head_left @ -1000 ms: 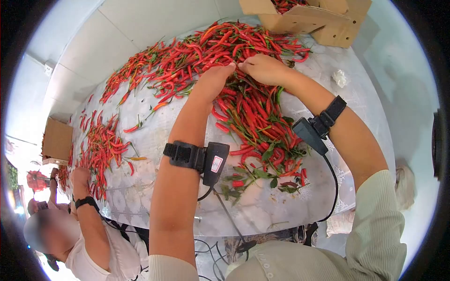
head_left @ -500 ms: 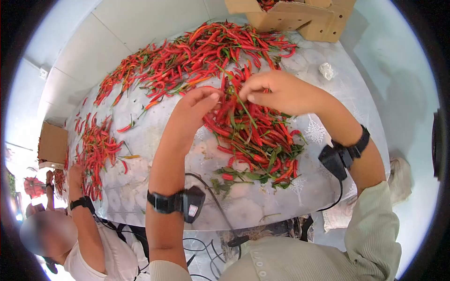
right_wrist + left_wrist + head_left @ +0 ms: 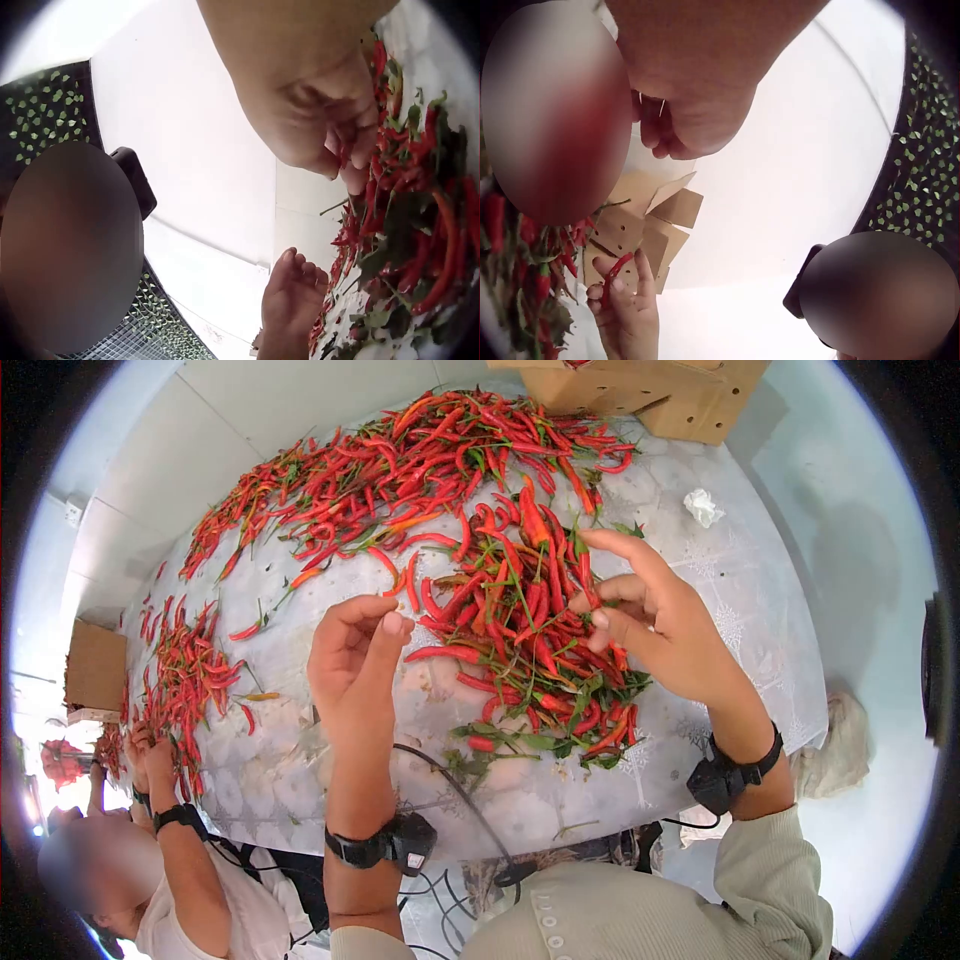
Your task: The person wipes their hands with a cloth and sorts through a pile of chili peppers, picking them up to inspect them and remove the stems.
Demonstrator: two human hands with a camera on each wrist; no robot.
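A pile of red chili peppers [image 3: 500,610] with green stems and leaves lies in front of me on the table. My right hand [image 3: 660,622] is at the right side of this pile. It pinches a red chili pepper [image 3: 621,264] between thumb and fingers, as the left wrist view shows. My left hand [image 3: 352,660] hovers left of the pile, fingers loosely bent and thumb near the index finger, with nothing between them. In the right wrist view the left hand [image 3: 294,304] appears palm-side, beside the peppers.
A larger heap of chili peppers [image 3: 400,460] spreads along the back. At the back right stands a cardboard box [image 3: 690,405], near a crumpled white paper [image 3: 703,508]. Another person [image 3: 215,880] works at a smaller pepper pile [image 3: 185,670] on the left. A cable [image 3: 445,780] crosses the table's front edge.
Both hands have come back from the large heap and moved apart, the left going leftward and nearer me. Several chili peppers now lie spread at the near pile's upper left.
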